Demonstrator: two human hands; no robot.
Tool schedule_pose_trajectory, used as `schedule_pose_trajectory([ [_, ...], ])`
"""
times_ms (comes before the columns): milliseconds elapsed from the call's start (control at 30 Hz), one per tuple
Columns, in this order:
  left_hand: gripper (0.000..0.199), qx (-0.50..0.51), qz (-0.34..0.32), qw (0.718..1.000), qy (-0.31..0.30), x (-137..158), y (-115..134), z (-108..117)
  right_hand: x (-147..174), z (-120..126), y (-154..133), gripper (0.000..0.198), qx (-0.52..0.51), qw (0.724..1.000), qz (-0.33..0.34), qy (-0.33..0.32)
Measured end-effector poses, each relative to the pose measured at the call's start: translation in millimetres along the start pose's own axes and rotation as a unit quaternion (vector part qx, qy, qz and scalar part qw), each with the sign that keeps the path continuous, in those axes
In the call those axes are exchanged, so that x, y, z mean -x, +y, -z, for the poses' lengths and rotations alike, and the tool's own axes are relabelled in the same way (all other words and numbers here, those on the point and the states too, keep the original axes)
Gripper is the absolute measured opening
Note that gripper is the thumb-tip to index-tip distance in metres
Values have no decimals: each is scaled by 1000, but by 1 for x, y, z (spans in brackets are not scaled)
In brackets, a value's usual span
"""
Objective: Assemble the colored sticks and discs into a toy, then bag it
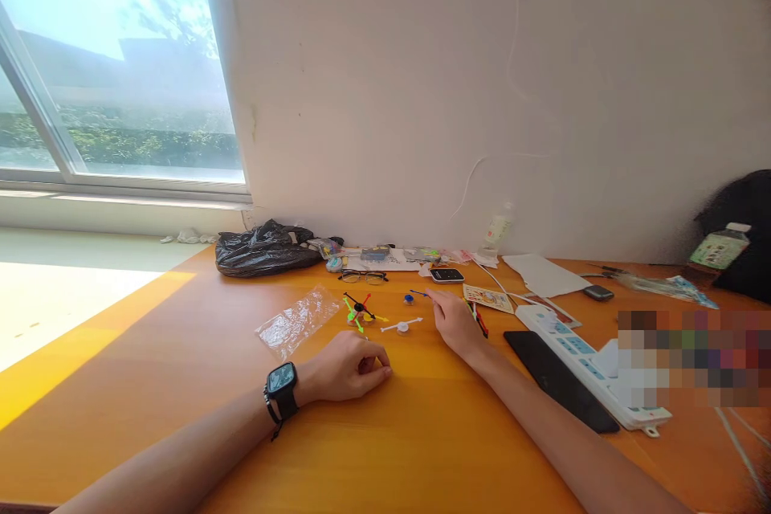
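Note:
My right hand (pixel 456 323) reaches over the table with its fingertips pinching one end of a thin blue arrow pointer (pixel 418 292). Just below the arrow's free end stands a small round blue base (pixel 409 299). A white arrow spinner (pixel 402 327) lies between my hands. Nearer my left hand is a cluster of arrow spinners (pixel 360 309) in black, red, green and yellow. My left hand (pixel 352 367) rests on the table with fingers curled, and nothing shows in it. More red and black arrows (pixel 479 320) are partly hidden behind my right hand.
A clear plastic bag (pixel 299 321) lies left of the spinners. Behind are eyeglasses (pixel 364 277), a black plastic bag (pixel 268 249) and a black-and-white device (pixel 446 275). To the right are a card (pixel 488 298), a black phone-like slab (pixel 557 379) and a white power strip (pixel 593 369).

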State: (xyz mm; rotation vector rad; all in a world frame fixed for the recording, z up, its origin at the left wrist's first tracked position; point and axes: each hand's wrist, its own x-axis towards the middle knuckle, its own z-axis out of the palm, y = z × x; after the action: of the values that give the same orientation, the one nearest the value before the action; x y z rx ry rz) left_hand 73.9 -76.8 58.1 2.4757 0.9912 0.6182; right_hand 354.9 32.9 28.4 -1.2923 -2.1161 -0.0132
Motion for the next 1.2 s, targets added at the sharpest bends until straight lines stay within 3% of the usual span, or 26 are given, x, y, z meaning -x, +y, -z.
schedule_pose_trajectory([
  [133,15,0,-4,1000,-1,-1,2,1,-1,3,-5,41,-20,999,-22,34],
  [400,14,-4,-5,1000,-1,-1,-2,-1,2,10,-20,24,37,998,-55,-13],
  [1200,13,-3,4,1000,-9,-1,1,1,11,-1,-19,14,43,994,-88,-53],
])
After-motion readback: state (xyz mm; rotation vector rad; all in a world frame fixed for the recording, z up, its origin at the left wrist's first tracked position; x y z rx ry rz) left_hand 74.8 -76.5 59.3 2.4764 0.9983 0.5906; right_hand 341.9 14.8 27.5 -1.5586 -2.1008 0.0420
